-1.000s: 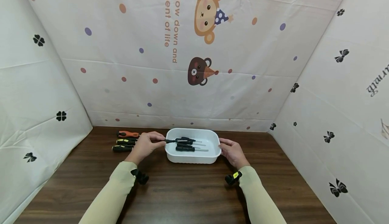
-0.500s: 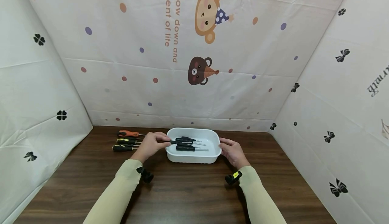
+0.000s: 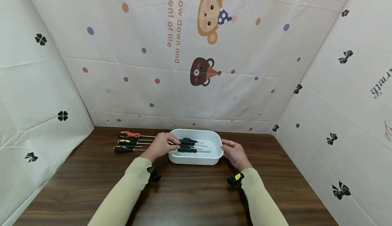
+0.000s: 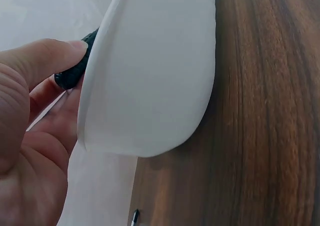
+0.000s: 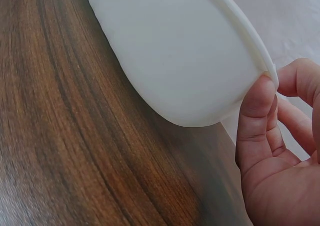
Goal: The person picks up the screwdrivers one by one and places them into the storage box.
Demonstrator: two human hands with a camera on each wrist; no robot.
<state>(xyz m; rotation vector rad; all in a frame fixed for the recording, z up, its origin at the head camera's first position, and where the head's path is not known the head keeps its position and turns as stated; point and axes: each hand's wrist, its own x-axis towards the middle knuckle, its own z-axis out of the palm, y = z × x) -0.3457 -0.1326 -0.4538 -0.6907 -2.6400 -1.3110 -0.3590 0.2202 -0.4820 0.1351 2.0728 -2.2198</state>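
A white plastic bin (image 3: pixel 193 160) stands on the table near the back wall, with several black-handled screwdrivers (image 3: pixel 187 150) lying inside, shafts to the right. Over the bin's left end, my left hand (image 3: pixel 162 146) pinches a screwdriver by its black handle (image 4: pixel 75 70) between thumb and fingers. The left wrist view shows this handle just behind the rim; the bin wall hides its far end. At the opposite end, my right hand (image 3: pixel 235 154) grips the rim, thumb outside the wall and fingertip at the edge, as the right wrist view shows.
Left of the bin lie an orange-handled screwdriver (image 3: pixel 131 135) and two black-and-yellow ones (image 3: pixel 126 142), side by side on the wooden table (image 3: pixel 196 192). Printed cloth (image 3: pixel 153 93) hangs behind and along both sides.
My left hand has moved right, bringing the pinched screwdriver from the bin's left rim further in over the others. The right hand stays at the rim.
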